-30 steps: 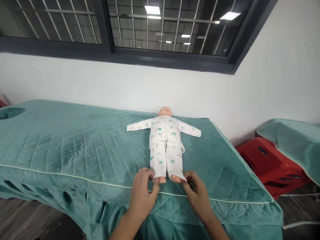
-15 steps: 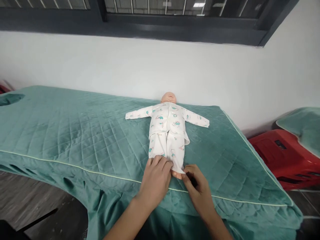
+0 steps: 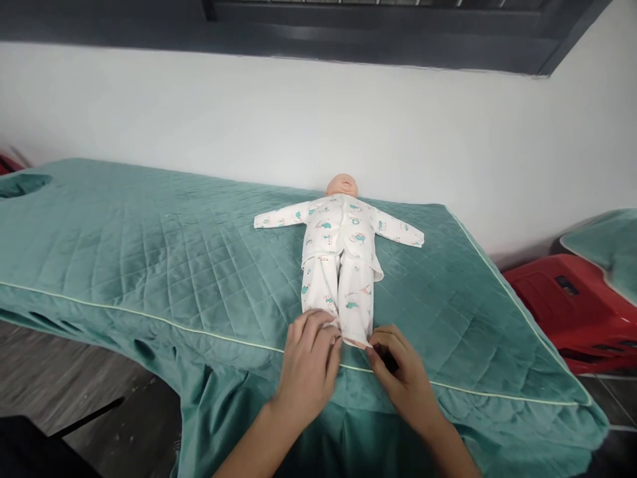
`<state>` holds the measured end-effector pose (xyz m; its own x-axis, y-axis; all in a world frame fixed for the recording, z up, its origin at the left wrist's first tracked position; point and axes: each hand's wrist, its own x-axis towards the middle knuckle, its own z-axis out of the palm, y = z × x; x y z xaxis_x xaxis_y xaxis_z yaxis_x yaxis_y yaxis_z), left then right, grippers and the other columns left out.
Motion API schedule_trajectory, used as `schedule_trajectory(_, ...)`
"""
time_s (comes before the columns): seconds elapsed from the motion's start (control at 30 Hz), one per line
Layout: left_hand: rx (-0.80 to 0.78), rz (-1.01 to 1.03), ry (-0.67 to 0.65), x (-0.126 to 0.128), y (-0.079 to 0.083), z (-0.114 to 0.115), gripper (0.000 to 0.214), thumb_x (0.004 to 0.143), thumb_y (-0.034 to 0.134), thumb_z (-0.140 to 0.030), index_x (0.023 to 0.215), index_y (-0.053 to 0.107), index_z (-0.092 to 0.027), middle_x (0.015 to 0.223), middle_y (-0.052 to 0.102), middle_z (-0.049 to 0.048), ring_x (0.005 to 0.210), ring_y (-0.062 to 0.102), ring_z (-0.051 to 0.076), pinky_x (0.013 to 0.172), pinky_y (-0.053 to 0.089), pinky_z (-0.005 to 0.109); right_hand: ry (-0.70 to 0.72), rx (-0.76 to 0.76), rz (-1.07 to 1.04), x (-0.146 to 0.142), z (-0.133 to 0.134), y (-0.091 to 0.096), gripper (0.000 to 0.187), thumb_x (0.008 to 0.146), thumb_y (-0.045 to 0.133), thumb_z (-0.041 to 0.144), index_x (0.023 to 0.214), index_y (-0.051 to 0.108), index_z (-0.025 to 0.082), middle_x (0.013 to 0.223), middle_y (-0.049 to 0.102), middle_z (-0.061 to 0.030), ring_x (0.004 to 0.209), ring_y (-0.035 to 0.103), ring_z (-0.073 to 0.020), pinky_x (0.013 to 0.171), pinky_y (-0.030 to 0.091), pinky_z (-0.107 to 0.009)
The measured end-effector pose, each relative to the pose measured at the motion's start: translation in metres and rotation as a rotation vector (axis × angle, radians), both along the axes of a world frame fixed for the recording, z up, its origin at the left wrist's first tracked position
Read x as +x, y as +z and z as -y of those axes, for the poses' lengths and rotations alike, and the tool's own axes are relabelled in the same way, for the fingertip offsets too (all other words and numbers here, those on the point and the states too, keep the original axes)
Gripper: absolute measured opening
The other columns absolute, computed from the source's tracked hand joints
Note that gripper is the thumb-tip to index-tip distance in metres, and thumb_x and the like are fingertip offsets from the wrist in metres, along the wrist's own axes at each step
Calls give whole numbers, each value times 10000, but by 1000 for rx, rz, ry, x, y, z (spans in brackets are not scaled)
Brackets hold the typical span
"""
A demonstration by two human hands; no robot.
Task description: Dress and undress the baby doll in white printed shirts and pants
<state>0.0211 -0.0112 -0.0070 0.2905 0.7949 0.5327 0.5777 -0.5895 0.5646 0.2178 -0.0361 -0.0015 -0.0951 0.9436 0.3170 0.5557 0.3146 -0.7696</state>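
Observation:
A baby doll (image 3: 341, 184) lies on its back on a green quilted bed cover (image 3: 219, 265), head toward the wall. It wears a white printed jacket (image 3: 338, 226) with both sleeves spread out, and matching white trousers (image 3: 356, 299). My right hand (image 3: 403, 372) pinches the outer corner of the trouser hem at the leg on the right. My left hand (image 3: 311, 362) is closed at the trouser hems, its fingertips on the cloth between the two legs; it covers the end of the other leg. A little of the doll's foot shows under the hem.
Behind the bed rises a white wall (image 3: 199, 113) below a dark window frame (image 3: 348, 40). A red plastic stool (image 3: 572, 305) stands off the bed's right end, partly under green cloth (image 3: 607, 245). Piping (image 3: 239, 342) marks the bed's front edge.
The hem of the right-hand leg now reaches lower and covers most of the foot that showed before. Both hands stay at the hems. The whole view has tilted slightly downward.

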Motion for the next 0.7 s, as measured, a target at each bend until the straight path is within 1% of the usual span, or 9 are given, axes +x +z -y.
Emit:
schedule_trajectory(0.1, 25, 58, 78, -12, -14, 9, 253, 950, 522, -151, 1193, 544, -216, 1237, 568, 90, 1202, 501, 237, 1030, 428, 431, -14, -4, 50, 3, 1, 1, 59, 968, 555, 250, 993, 606, 234, 991, 600, -51, 772, 583, -153, 658, 492, -289)
schedule_trajectory(0.17, 2, 94, 144, -20, -22, 12, 315, 954, 507, -147, 1259, 523, -226, 1245, 559, 96, 1191, 522, 229, 1018, 454, 418, -63, 47, 87, 4, 1, 2, 135, 949, 588, 259, 1083, 597, 245, 1064, 596, -70, 855, 606, -179, 682, 520, -303)
schedule_trajectory(0.27, -67, 122, 211, -28, -28, 11, 309, 958, 501, -158, 1258, 526, -223, 1245, 556, 103, 1190, 543, 225, 988, 486, 398, -128, 179, 156, -4, -3, 10, 337, 917, 634, 260, 1240, 537, 254, 1240, 559, -117, 1133, 579, -255, 885, 542, -402)
schedule_trajectory(0.33, -104, 137, 218, -29, -27, 6, 260, 956, 515, -178, 1212, 543, -218, 1220, 574, 101, 1168, 560, 224, 969, 494, 394, -98, 227, 214, -15, -9, 18, 397, 917, 621, 235, 1295, 503, 250, 1333, 523, -133, 1263, 513, -279, 1001, 503, -456)
schedule_trajectory(0.4, -135, 147, 188, -29, -25, 0, 188, 963, 509, -185, 1139, 564, -221, 1155, 608, 82, 1110, 586, 214, 950, 491, 393, -26, 231, 314, -28, -17, 25, 368, 920, 592, 200, 1277, 517, 245, 1367, 524, -127, 1326, 463, -291, 1045, 474, -482)
schedule_trajectory(0.47, -163, 166, 153, -29, -21, -4, 134, 978, 483, -185, 1073, 570, -224, 1078, 631, 59, 1041, 604, 198, 926, 487, 381, 30, 224, 436, -39, -27, 30, 285, 916, 575, 174, 1193, 565, 238, 1373, 547, -113, 1363, 428, -310, 1075, 439, -522)
schedule_trajectory(0.53, -188, 198, 122, -30, -19, -5, 115, 992, 465, -194, 1047, 562, -226, 1032, 631, 45, 988, 606, 182, 896, 488, 357, 51, 234, 515, -47, -33, 31, 198, 918, 562, 151, 1095, 599, 231, 1370, 567, -100, 1375, 418, -322, 1110, 387, -571)
schedule_trajectory(0.63, -205, 246, 93, -36, -21, 0, 115, 999, 447, -192, 1052, 543, -223, 1020, 614, 46, 957, 596, 168, 858, 492, 326, 71, 292, 509, -50, -35, 30, 141, 927, 535, 118, 991, 598, 226, 1333, 599, -85, 1354, 448, -302, 1129, 364, -584)
schedule_trajectory(0.7, -196, 233, 87, -40, -24, 4, 121, 998, 435, -174, 1049, 535, -220, 1016, 608, 50, 958, 587, 170, 855, 493, 324, 98, 327, 466, -48, -32, 28, 150, 924, 530, 101, 980, 586, 228, 1313, 611, -83, 1347, 457, -289, 1127, 375, -572)
